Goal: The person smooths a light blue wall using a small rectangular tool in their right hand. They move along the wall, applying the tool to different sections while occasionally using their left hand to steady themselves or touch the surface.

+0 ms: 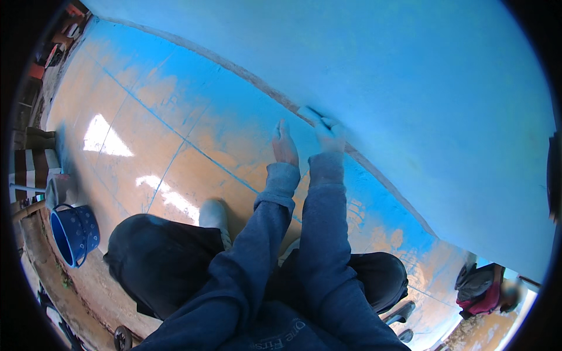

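Observation:
My right hand (pixel 331 136), dusted pale blue and slightly blurred, is at the foot of the blue wall (pixel 410 76). Its fingers are closed on a flat, blue-dusted piece (pixel 308 113) pressed near the wall's lower edge; its exact kind does not show. To its left, my left hand (pixel 284 146) is held with fingers stretched out and grips nothing visible. Blue powder coats its fingertips. Below both hands, the orange-tan floor (pixel 234 146) is thickly covered with blue dust along the wall.
A dark blue patterned bucket (pixel 73 234) with a handle stands at the left near the floor's edge. My grey-shod foot (pixel 213 215) is between my bent knees. Dark slippers (pixel 400 313) lie at the lower right. Another person (pixel 486 292) is farther right, near the wall's end.

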Demonstrator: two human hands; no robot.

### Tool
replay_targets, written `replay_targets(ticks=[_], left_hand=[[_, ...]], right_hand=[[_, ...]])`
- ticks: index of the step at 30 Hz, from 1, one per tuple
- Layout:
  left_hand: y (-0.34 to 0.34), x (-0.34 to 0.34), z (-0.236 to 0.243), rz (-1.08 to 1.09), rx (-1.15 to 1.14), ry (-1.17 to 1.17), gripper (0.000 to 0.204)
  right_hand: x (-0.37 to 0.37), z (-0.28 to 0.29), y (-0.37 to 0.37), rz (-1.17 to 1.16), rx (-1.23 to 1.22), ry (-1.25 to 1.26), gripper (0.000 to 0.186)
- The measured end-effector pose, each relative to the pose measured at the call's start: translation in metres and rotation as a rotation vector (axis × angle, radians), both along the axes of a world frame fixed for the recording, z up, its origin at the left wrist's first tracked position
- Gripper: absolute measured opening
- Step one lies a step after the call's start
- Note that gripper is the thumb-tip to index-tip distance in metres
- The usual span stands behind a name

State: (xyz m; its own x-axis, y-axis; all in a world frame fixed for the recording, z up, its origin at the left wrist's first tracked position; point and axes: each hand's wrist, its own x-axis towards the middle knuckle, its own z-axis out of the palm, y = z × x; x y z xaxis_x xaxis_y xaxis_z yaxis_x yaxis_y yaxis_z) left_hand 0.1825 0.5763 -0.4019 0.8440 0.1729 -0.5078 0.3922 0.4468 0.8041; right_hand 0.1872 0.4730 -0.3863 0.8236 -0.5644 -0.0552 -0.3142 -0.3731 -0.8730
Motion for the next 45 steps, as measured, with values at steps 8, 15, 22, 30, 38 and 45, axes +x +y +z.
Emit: replay_targets(ticks=[8,15,22,30,38,45], left_hand=[[-0.038,0.023,0.019,-0.090,-0.662,-0.122,0.057],[-0.056,0.031,-0.070,-0.318,-0.103,-0.025,0.051],[-0.113,0.020,-0.028,0.328,-0.424,-0.053,0.044],[-0.145,0.016,0.073,0.157,-0.304,-0.076,0.053],[-0.133,0.014,0.009,0.206,-0.479,0.019,0.055],[-0.089,0.075,-0.034,0.206,-0.494,0.008,0.057]], right_hand=[[0.006,0.005,-0.006,-0.257,1.427,-0.365,0.025],[-0.021,0.058,-0.024,0.046,0.606,0.242,0.032],[-0.036,0.258,-0.046,0.422,-0.473,-0.288,0.039],[-0.029,0.334,-0.098,-0.260,-1.724,-0.612,0.052],[-0.013,0.267,-0.117,-0.276,-1.761,-0.635,0.056],[-0.017,0.272,-0.127,-0.307,-1.906,-0.588,0.055]])
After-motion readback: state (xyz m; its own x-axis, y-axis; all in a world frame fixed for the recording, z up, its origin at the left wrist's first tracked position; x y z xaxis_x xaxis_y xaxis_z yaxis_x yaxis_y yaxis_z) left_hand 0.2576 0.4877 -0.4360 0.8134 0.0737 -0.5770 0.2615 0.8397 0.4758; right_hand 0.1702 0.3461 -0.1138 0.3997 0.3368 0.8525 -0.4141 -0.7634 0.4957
